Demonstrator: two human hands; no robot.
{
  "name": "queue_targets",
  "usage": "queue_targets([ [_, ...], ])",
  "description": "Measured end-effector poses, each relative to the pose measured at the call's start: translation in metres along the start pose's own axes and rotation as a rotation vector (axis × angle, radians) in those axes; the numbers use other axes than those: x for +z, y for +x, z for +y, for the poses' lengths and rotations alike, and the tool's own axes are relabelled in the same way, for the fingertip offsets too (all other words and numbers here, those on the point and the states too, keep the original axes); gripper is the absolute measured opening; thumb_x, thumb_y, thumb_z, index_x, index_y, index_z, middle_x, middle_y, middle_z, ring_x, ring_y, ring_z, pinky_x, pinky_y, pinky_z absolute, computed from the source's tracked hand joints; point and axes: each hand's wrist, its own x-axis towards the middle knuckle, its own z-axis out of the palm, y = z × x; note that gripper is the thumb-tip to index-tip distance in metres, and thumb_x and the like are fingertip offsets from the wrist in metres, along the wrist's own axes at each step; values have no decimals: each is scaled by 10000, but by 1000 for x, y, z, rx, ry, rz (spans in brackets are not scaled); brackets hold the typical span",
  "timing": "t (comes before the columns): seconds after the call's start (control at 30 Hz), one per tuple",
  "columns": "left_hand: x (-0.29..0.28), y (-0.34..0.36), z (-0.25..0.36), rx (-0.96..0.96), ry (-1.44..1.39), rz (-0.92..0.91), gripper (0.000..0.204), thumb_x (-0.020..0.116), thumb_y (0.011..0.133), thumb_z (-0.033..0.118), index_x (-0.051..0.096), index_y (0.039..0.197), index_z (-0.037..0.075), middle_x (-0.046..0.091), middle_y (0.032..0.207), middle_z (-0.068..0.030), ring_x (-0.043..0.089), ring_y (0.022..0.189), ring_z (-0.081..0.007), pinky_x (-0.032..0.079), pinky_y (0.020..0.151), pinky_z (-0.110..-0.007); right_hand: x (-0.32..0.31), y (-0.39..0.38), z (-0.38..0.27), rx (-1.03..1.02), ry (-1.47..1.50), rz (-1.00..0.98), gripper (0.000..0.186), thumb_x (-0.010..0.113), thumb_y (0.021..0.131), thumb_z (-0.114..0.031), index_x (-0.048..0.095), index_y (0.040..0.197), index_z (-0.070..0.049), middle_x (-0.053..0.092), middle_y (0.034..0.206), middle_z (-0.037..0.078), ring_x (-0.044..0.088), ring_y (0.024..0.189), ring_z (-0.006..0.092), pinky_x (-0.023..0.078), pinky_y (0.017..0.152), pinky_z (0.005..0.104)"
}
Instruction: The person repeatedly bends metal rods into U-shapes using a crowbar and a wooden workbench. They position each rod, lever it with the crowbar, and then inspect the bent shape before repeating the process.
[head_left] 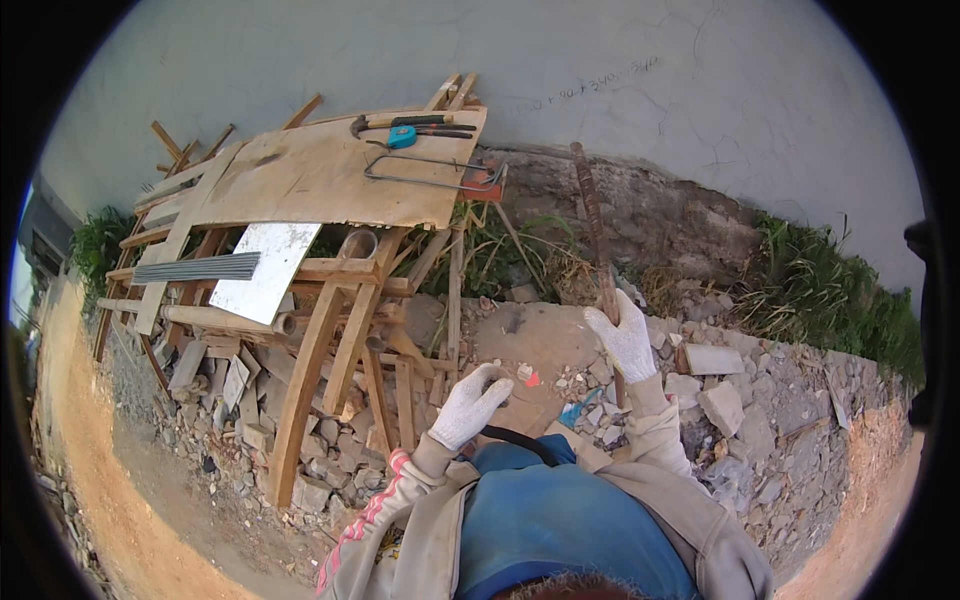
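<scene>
My right hand (625,335), in a white work glove, is closed around a long brown, rusty-looking bar (590,205). The bar stands nearly upright, leaning slightly, with its top end near the grey wall and its lower part below my fist. My left hand (470,405), also gloved in white, is held before my body at the left. Its fingers are loosely bent, with a gap between thumb and fingers and nothing visible in them. A black curved strap or hose (520,440) runs across my blue shirt close to that hand; whether the two touch is unclear.
At the left stands a rough wooden workbench (330,185) bearing a hammer (405,122), a teal tape measure (401,137), a hacksaw-like metal frame (425,180), thin grey rods (195,268) and a white sheet (265,270). Broken rubble (725,408) covers the ground; weeds (830,285) grow along the wall (600,60).
</scene>
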Motion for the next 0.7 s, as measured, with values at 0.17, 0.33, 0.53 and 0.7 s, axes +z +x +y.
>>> queue_targets([
  [0.17,-3,35,7,107,97,151,262,601,1104,182,672,1257,-18,696,1105,-65,622,1015,-128,518,934,-303,-9,-125,88,146,-227,-91,431,787,938,-493,723,1046,-80,710,875,208,716,876,431,537,737,501],
  [0.33,-14,96,30,117,121,192,333,547,1150,269,682,1280,-7,671,1143,-48,605,1056,-149,495,968,-322,-9,-186,141,241,-137,-204,495,724,982,-535,763,1218,-102,771,1037,205,737,986,439,578,847,488],
  [0.53,-53,203,65,295,324,174,352,560,1146,283,708,1268,-12,699,1085,-43,628,995,-137,516,934,-316,-14,-164,150,286,-187,-129,488,728,983,-525,755,1181,-79,760,955,218,726,931,441,559,814,492],
  [0.7,-94,305,66,502,753,330,378,616,1090,353,737,1231,23,758,1187,-217,710,1123,-374,528,1019,-418,-4,-125,140,460,30,-88,457,790,970,-392,744,1174,14,719,826,191,723,767,289,556,732,428],
])
